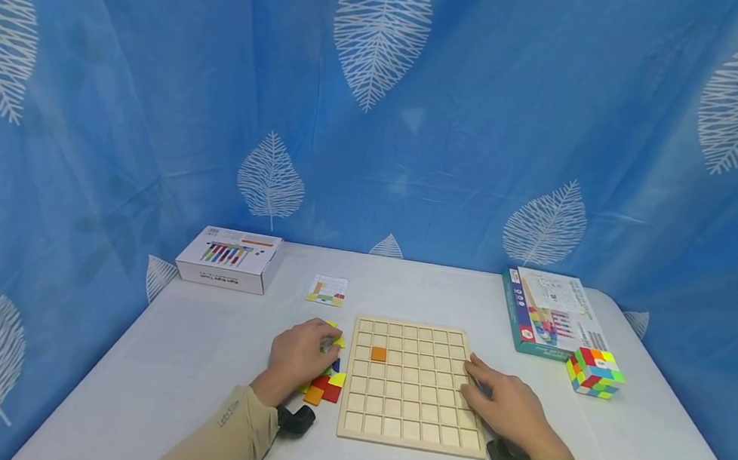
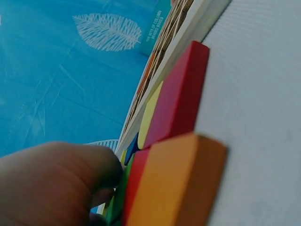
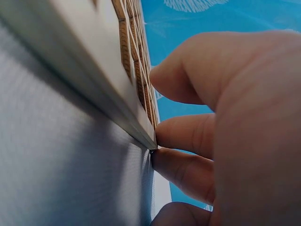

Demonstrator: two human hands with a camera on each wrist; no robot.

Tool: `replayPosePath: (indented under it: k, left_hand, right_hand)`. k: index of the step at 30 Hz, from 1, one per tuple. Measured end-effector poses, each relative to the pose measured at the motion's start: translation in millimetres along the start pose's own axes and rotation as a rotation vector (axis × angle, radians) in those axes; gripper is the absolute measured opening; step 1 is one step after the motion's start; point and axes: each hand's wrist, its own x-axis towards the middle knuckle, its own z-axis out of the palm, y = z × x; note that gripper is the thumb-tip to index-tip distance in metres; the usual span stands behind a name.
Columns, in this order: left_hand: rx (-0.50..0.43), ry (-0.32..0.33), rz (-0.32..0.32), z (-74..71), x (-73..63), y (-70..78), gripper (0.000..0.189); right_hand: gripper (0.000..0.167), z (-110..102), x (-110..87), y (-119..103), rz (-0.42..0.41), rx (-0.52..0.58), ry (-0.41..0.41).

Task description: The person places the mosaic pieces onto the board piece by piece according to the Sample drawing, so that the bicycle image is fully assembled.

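A wooden grid board (image 1: 410, 436) lies flat on the table, with one orange square tile (image 1: 378, 354) in a cell on its upper left. Along its left side my left hand (image 1: 301, 355) reaches into a pile of coloured tiles (image 1: 331, 392). Its bent thumb (image 2: 101, 165) lies close to a green tile (image 2: 120, 197); the other fingertips are mostly hidden, and I cannot tell whether they pinch a tile. At the board's right edge rests my right hand (image 1: 503, 403). Two of its fingertips (image 3: 162, 134) touch the edge, and the thumb sits apart above them.
Beyond the tiles lies a small pattern card (image 1: 327, 290). A white box (image 1: 229, 260) stands at the back left. On the right are a flat teal-sided box (image 1: 554, 315) with a paper on top and a colourful puzzle cube (image 1: 595, 373). A blue curtain (image 1: 375, 177) hangs behind the table.
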Motion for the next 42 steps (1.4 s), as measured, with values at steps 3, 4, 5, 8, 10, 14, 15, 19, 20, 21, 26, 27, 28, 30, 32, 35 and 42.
replayPosePath:
  k: [3,4,5,8,10,14,15,19,20,21,26,27,28,30,32,35,42]
  left_hand:
    - [-0.002,0.014,0.016,0.1,0.5,-1.4,0.026]
    - [0.001,0.020,0.022,0.3,0.9,-1.8,0.025]
    - [0.004,0.023,0.022,0.2,1.1,-1.8,0.025]
    - [0.011,0.033,0.015,0.9,1.5,-1.7,0.026]
    - [0.014,0.040,0.005,0.9,1.5,-1.0,0.026]
    - [0.016,0.048,-0.005,0.7,1.4,-0.2,0.027]
    - [0.016,0.050,-0.005,0.8,1.4,-0.2,0.027]
    - [0.012,0.062,0.000,1.0,1.6,0.0,0.026]
    - [0.011,0.064,0.002,1.0,1.5,0.1,0.026]
    - [0.012,0.066,0.003,1.2,1.7,0.0,0.026]
    - [0.006,0.071,0.010,0.8,2.3,0.3,0.026]
    - [0.004,0.072,0.012,0.7,2.3,0.4,0.026]
    - [0.001,0.073,0.014,0.4,2.2,0.6,0.026]
    - [-0.006,0.077,0.019,0.2,2.1,1.2,0.025]
    - [-0.017,0.083,0.023,-0.4,1.8,2.5,0.024]
    - [-0.034,0.091,0.024,-0.1,0.6,5.9,0.024]
    - [-0.072,0.094,0.041,4.1,-2.5,17.3,0.023]
  right_hand:
    - [0.055,0,0.5,-1,0.005,0.001,-0.005]
    - [0.055,-1,0.5,-1,0.006,0.000,-0.006]
    - [0.055,-1,0.6,-1,0.007,0.000,-0.007]
    - [0.055,-1,0.6,-1,0.006,-0.001,-0.007]
    - [0.054,-1,0.6,-1,0.003,-0.003,-0.005]
    - [0.054,-1,0.2,-1,-0.004,-0.005,0.002]
    - [0.054,-1,0.2,-1,-0.005,-0.006,0.003]
    - [0.052,-1,0.2,-2,-0.002,-0.004,0.000]
    - [0.052,-1,0.4,-2,0.000,-0.005,-0.002]
    - [0.051,-2,0.6,-2,0.001,-0.006,-0.003]
    - [0.049,-2,1.6,-3,0.008,-0.008,-0.012]
    - [0.049,-2,1.8,-3,0.010,-0.009,-0.013]
    - [0.049,-2,1.8,-3,0.009,-0.009,-0.013]
    - [0.048,-2,1.7,-4,0.011,-0.008,-0.012]
    - [0.048,-2,1.3,-4,0.011,-0.007,-0.012]
    - [0.048,-3,0.3,-5,0.012,-0.002,-0.012]
    - [0.047,-4,-0.7,-5,0.008,0.002,-0.015]
